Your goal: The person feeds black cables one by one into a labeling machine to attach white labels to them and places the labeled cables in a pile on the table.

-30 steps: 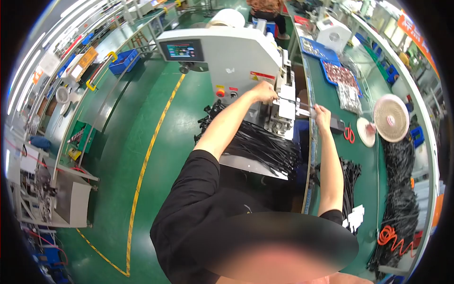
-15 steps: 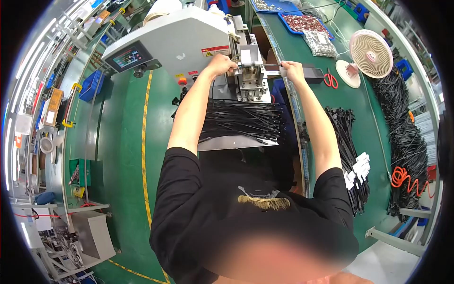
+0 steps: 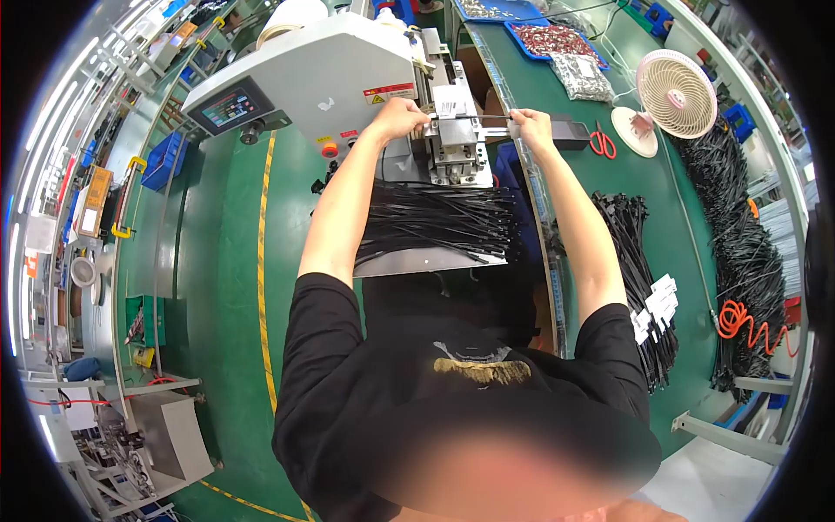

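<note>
keep the black cable point(image 3: 484, 117) level and lightly taut across the metal head point(image 3: 456, 132), with left hand point(image 3: 399, 120) and right hand point(image 3: 532, 130) gripping it in closed fingers on either side, the right near the table's point(image 3: 648, 178) left edge.

Green floor point(image 3: 217, 304), yellow line point(image 3: 263, 261), green-topped workbench point(image 3: 687, 339).

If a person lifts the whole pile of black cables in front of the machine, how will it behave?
The black cables look flexible but somewhat springy, since most lie in long, gentle curves. With no tie visible around them, the pile may spread or drop some. Several cross over others, so neighbours will probably drag along.
</note>
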A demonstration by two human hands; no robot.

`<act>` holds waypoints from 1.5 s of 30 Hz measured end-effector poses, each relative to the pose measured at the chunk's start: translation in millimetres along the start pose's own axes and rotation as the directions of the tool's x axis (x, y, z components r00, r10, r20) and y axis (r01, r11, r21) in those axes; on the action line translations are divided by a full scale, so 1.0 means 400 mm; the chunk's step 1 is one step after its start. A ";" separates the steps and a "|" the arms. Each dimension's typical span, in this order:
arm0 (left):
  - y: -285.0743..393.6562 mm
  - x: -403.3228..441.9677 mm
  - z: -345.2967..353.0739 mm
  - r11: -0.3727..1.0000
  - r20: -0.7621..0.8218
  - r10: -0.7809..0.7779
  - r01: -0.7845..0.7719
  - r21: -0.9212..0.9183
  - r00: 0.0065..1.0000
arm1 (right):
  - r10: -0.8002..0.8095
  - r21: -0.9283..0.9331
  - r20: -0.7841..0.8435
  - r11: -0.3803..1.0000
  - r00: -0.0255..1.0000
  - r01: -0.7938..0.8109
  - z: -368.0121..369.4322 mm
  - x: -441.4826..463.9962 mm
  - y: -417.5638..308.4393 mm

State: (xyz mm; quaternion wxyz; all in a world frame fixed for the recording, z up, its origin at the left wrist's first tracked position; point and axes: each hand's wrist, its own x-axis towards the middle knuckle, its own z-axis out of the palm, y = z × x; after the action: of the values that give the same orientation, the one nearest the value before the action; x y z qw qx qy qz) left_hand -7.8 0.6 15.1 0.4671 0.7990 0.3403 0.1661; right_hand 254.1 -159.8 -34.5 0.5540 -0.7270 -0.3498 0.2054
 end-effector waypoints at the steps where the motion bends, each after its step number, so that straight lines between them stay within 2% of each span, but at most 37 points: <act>1: 0.009 0.000 -0.001 1.000 0.007 0.006 -0.006 0.000 1.000 | -0.001 0.017 -0.026 1.000 1.000 0.001 -0.001 -0.003 -0.004; 2: 0.013 -0.002 -0.003 0.993 -0.019 0.093 -0.091 0.074 0.996 | -0.097 -0.033 -0.151 0.995 0.984 0.093 0.001 -0.006 -0.006; 3: 0.031 -0.017 -0.005 0.974 -0.036 0.178 -0.171 0.146 0.983 | -0.090 -0.037 -0.160 0.996 0.983 0.085 -0.011 -0.027 -0.036; 4: 0.068 -0.048 -0.015 0.966 -0.007 0.208 -0.205 0.156 0.978 | -0.121 0.008 -0.160 0.992 0.980 0.124 -0.032 -0.059 -0.080; 5: 0.094 -0.077 -0.030 0.920 0.033 0.301 -0.300 0.252 0.953 | -0.147 0.050 -0.176 0.986 0.973 0.158 -0.053 -0.084 -0.102; 6: 0.091 -0.090 -0.046 0.885 0.107 0.339 -0.356 0.300 0.935 | -0.241 0.003 -0.190 0.969 0.952 0.246 -0.087 -0.102 -0.093; 8: 0.135 -0.163 -0.048 0.681 0.124 0.529 -0.507 0.528 0.839 | -0.191 0.105 -0.252 0.969 0.949 0.223 -0.177 -0.200 -0.100; 9: 0.179 -0.215 -0.041 0.634 0.135 0.449 -0.421 0.649 0.883 | -0.133 0.185 -0.260 0.965 0.957 0.185 -0.227 -0.257 -0.094; 10: 0.176 -0.244 -0.031 0.522 0.135 0.490 -0.414 0.746 0.861 | -0.102 0.176 -0.303 0.971 0.947 0.161 -0.286 -0.325 -0.096; 11: 0.198 -0.278 -0.009 0.448 0.118 0.479 -0.358 0.819 0.870 | -0.079 0.177 -0.329 0.974 0.941 0.144 -0.323 -0.387 -0.096; 12: 0.206 -0.288 0.011 0.367 0.173 0.434 -0.349 0.863 0.884 | -0.009 0.213 -0.376 0.972 0.926 0.096 -0.363 -0.446 -0.076; 14: 0.245 -0.288 0.086 0.340 0.219 0.457 -0.397 0.853 0.862 | 0.116 0.310 -0.429 0.950 0.896 0.026 -0.450 -0.570 -0.047; 15: 0.271 -0.300 0.125 0.306 0.238 0.478 -0.414 0.857 0.846 | 0.121 0.229 -0.520 0.973 0.846 0.001 -0.487 -0.628 -0.023; 16: 0.297 -0.295 0.166 0.338 0.261 0.521 -0.477 0.811 0.812 | 0.138 0.229 -0.568 0.974 0.811 -0.006 -0.524 -0.687 -0.006; 17: 0.324 -0.278 0.206 0.342 0.328 0.494 -0.527 0.778 0.805 | 0.158 0.225 -0.613 0.974 0.774 -0.020 -0.559 -0.748 0.003; 18: 0.330 -0.261 0.257 0.387 0.302 0.617 -0.614 0.688 0.727 | 0.141 0.110 -0.686 0.990 0.714 -0.089 -0.595 -0.802 0.006; 19: 0.369 -0.252 0.304 0.332 0.348 0.646 -0.661 0.673 0.679 | 0.114 0.143 -0.742 0.990 0.661 -0.010 -0.632 -0.850 0.035; 20: 0.396 -0.240 0.359 0.301 0.322 0.737 -0.715 0.631 0.595 | 0.138 0.178 -0.791 0.984 0.596 0.008 -0.657 -0.891 0.027; 22: 0.455 -0.210 0.469 0.226 0.284 0.854 -0.802 0.552 0.436 | 0.097 0.115 -0.865 0.993 0.492 0.008 -0.720 -0.957 0.054; 25: 0.488 -0.216 0.594 0.173 0.251 0.909 -0.849 0.499 0.333 | 0.095 0.080 -0.945 0.995 0.313 -0.059 -0.788 -1.024 0.116; 27: 0.458 -0.251 0.614 0.166 0.171 0.959 -0.938 0.305 0.226 | 0.174 0.141 -0.957 0.978 0.233 -0.152 -0.790 -1.057 0.100; 28: 0.427 -0.273 0.596 0.181 0.166 0.960 -0.953 0.243 0.225 | 0.231 0.204 -0.951 0.968 0.203 -0.147 -0.784 -1.068 0.081; 29: 0.374 -0.283 0.572 0.246 0.183 0.944 -0.955 0.167 0.275 | 0.203 0.167 -0.954 0.971 0.220 -0.168 -0.804 -1.087 0.119; 30: 0.306 -0.299 0.541 0.344 0.186 0.912 -0.928 0.143 0.366 | 0.182 0.133 -0.957 0.967 0.225 -0.215 -0.811 -1.098 0.120; 31: 0.228 -0.310 0.508 0.431 0.180 0.877 -0.895 0.113 0.445 | 0.125 0.057 -0.976 0.937 0.180 -0.343 -0.805 -1.081 0.109; 32: 0.147 -0.313 0.463 0.502 0.196 0.825 -0.846 0.179 0.531 | 0.028 -0.037 -0.986 0.925 0.165 -0.379 -0.802 -1.071 0.114; 33: 0.066 -0.312 0.423 0.563 0.207 0.770 -0.796 0.223 0.603 | -0.016 -0.067 -0.987 0.944 0.159 -0.324 -0.808 -1.057 0.128; 34: -0.020 -0.311 0.378 0.641 0.206 0.689 -0.717 0.274 0.695 | -0.042 -0.085 -0.970 0.981 0.239 -0.172 -0.787 -1.025 0.103; 35: -0.077 -0.323 0.320 0.694 0.179 0.591 -0.608 0.386 0.787 | -0.179 -0.215 -0.919 0.974 0.352 -0.067 -0.777 -0.992 0.094; 37: -0.169 -0.349 0.210 0.715 0.054 0.492 -0.438 0.545 0.869 | -0.155 -0.173 -0.866 0.985 0.475 0.007 -0.753 -0.915 0.026; 38: -0.196 -0.359 0.161 0.726 -0.006 0.434 -0.346 0.594 0.901 | -0.189 -0.212 -0.805 0.977 0.562 0.025 -0.722 -0.868 -0.020; 40: -0.260 -0.353 0.078 0.688 -0.102 0.443 -0.265 0.676 0.891 | -0.301 -0.322 -0.623 0.940 0.722 0.114 -0.661 -0.792 -0.101; 41: -0.260 -0.353 0.045 0.683 -0.152 0.464 -0.244 0.688 0.873 | -0.454 -0.439 -0.476 0.865 0.753 0.244 -0.609 -0.752 -0.154; 42: -0.267 -0.348 0.025 0.695 -0.157 0.394 -0.181 0.696 0.906 | -0.489 -0.498 -0.314 0.815 0.814 0.297 -0.602 -0.731 -0.171; 43: -0.272 -0.338 0.010 0.702 -0.163 0.323 -0.121 0.702 0.932 | -0.539 -0.606 -0.066 0.690 0.840 0.395 -0.562 -0.706 -0.250; 44: -0.286 -0.326 0.005 0.685 -0.156 0.294 -0.094 0.722 0.943 | -0.596 -0.596 0.125 0.594 0.793 0.540 -0.514 -0.681 -0.319; 45: -0.308 -0.313 0.004 0.687 -0.163 0.300 -0.094 0.721 0.940 | -0.664 -0.531 0.261 0.507 0.700 0.679 -0.461 -0.658 -0.371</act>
State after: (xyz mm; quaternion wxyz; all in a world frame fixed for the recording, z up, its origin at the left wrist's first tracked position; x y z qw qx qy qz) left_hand -144.2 -47.0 -85.0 0.0562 0.9180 0.3490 0.1800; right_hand 162.2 -454.7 138.6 0.3298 -0.6657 -0.6553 -0.1365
